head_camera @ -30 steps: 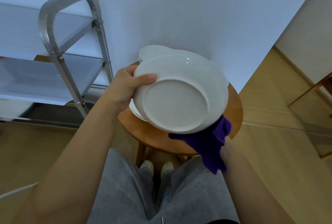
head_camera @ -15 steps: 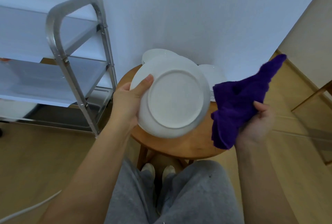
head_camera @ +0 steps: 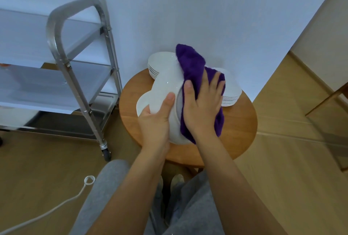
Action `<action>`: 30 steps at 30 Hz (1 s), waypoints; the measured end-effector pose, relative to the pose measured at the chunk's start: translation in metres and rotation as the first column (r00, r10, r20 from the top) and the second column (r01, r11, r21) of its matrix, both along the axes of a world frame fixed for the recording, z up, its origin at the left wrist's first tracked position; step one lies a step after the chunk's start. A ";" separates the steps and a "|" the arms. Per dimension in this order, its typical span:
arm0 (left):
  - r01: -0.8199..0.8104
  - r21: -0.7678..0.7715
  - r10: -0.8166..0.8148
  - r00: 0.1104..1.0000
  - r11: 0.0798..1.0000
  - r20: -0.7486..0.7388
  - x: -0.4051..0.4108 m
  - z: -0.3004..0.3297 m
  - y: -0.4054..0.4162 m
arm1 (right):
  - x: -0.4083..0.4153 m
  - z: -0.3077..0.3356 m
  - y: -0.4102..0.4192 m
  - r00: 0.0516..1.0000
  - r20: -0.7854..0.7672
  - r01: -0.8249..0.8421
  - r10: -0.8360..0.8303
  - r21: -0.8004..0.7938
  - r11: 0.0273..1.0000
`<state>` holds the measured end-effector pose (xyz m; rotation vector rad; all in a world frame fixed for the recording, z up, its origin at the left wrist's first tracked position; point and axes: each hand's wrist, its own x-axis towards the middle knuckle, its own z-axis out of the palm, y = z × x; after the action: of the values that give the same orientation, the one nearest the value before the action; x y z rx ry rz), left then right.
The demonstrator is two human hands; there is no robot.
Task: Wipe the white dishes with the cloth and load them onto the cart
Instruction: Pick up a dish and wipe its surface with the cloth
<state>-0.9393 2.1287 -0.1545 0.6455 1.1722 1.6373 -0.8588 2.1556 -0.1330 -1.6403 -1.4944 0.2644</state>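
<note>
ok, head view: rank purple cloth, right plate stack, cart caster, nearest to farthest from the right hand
1. purple cloth: directly under the right hand, pressed on the held dish.
2. right plate stack: just beyond the fingertips, on the stool's far right.
3. cart caster: far left, on the floor.

The plate [head_camera: 165, 88] held over the stool [head_camera: 237, 127] is plain glossy white, with no pattern. The cloth [head_camera: 192, 65] against it is deep solid purple. Two stacks of plates [head_camera: 231, 93] at the back of the stool are the same plain white. The stool is warm orange-brown wood. Left of the stool, the cart [head_camera: 56, 33] has a silver metal frame and pale grey-white shelves. The floor [head_camera: 37, 169] is light brown wood, the wall [head_camera: 188, 8] pale bluish white, the cable [head_camera: 56, 208] white and the trousers [head_camera: 197, 206] grey.
</note>
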 end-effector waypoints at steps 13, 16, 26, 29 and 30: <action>-0.035 -0.088 0.057 0.966 0.995 0.253 -0.003 0.010 0.015 | -0.006 -0.040 -0.028 0.987 0.160 0.029 -0.021 -0.050 0.998; 0.007 -0.054 0.005 0.974 0.999 0.227 -0.009 0.003 0.009 | 0.012 -0.042 -0.019 0.997 -0.044 0.052 -0.055 -0.068 0.996; 0.053 0.092 -0.047 0.997 0.994 -0.062 -0.004 0.009 -0.002 | 0.017 -0.007 0.008 0.895 -0.442 0.092 -0.053 0.066 0.994; 0.011 0.132 0.011 0.986 0.991 -0.164 0.001 0.014 -0.003 | 0.011 -0.007 0.012 0.808 -0.588 0.042 -0.029 0.010 0.999; 0.000 0.158 0.035 0.975 0.987 -0.218 0.002 0.014 -0.004 | 0.011 -0.008 0.012 0.760 -0.650 0.011 -0.023 -0.023 1.000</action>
<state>-0.9377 2.1247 -0.1401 0.9390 1.2158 1.7179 -0.8480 2.1680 -0.1409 -1.3630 -0.9336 0.7598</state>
